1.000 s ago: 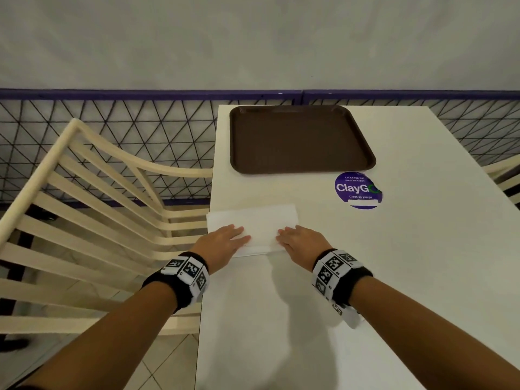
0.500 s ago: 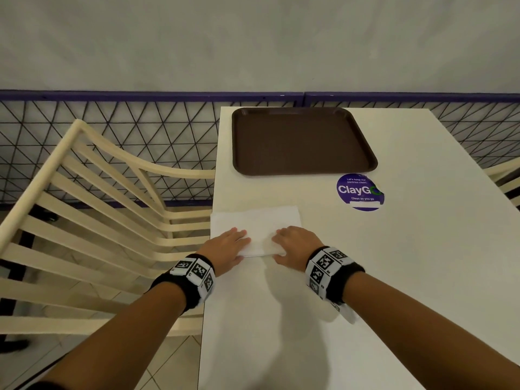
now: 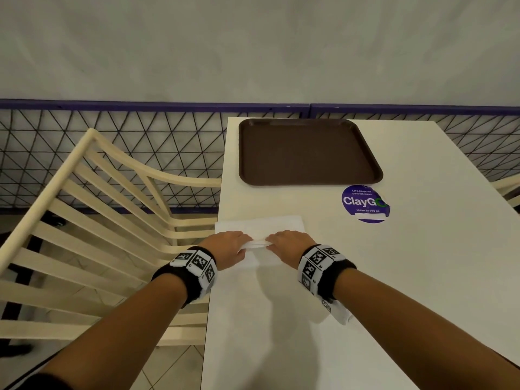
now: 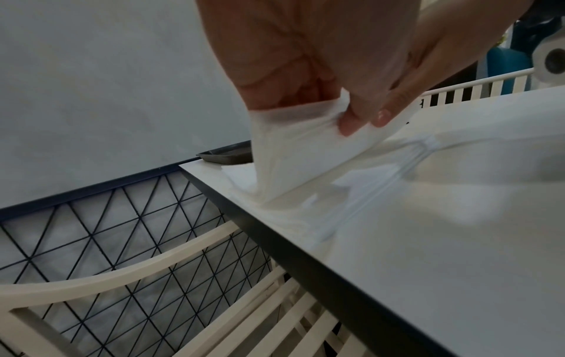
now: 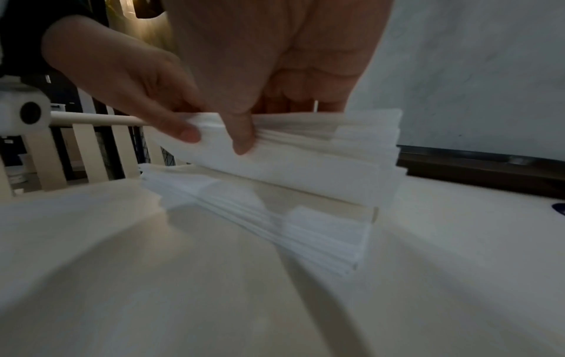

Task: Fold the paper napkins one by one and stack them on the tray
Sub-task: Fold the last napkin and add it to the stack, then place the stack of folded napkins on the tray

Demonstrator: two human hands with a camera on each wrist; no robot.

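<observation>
A stack of white paper napkins [image 3: 261, 225] lies at the table's left edge, in front of the brown tray [image 3: 306, 178], which holds nothing. My left hand [image 3: 229, 246] and right hand [image 3: 287, 243] sit side by side on the stack's near edge. Both pinch the near edge of the top napkin [image 5: 290, 166] and hold it raised off the pile [image 5: 305, 232]. In the left wrist view the lifted napkin [image 4: 293, 149] hangs from my left fingers [image 4: 351, 120]. In the right wrist view my right thumb [image 5: 241, 137] presses on its front face.
A cream slatted chair [image 3: 92, 220] stands hard against the table's left side. A purple round sticker [image 3: 365, 204] lies right of the napkins. A black wire fence with a purple rail [image 3: 140, 105] runs behind the table [image 3: 394, 277]. Another chair's edge [image 3: 506, 187] shows at far right.
Both hands drew closer together and curled their fingers round the top napkin's near edge, lifting it from the stack. Earlier they lay flat on the napkins.
</observation>
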